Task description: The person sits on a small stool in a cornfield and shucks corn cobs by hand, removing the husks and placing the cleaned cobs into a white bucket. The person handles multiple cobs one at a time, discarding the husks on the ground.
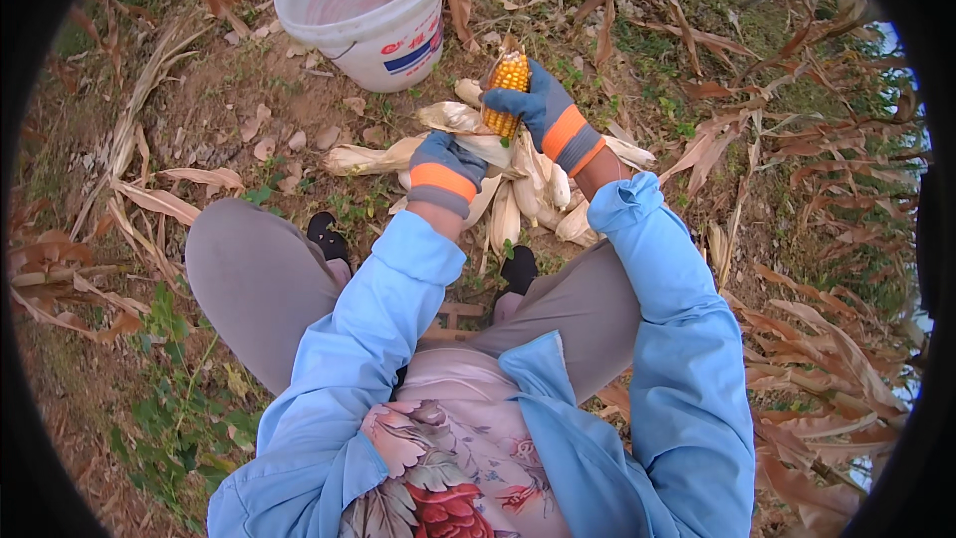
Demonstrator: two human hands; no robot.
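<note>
My right hand (532, 101), in a grey-blue work glove with an orange band, is closed around an ear of corn (509, 82) with yellow kernels bare. Pale husk (485, 147) hangs from the ear's lower end, and my left hand (450, 157), gloved alike, grips it. Beneath and around both hands lies a pile of corn ears in dry husks (505, 218) on the ground. Its husks reach out to the left and right of my hands. The left fingertips are partly hidden by the husk.
A white plastic bucket (358, 23) with printing stands beyond my hands, to the left. Dry corn stalks and leaves (821, 359) line the right side, with more at the left (160, 202). My black shoes (518, 269) are close to the pile. Green weeds (179, 403) grow at lower left.
</note>
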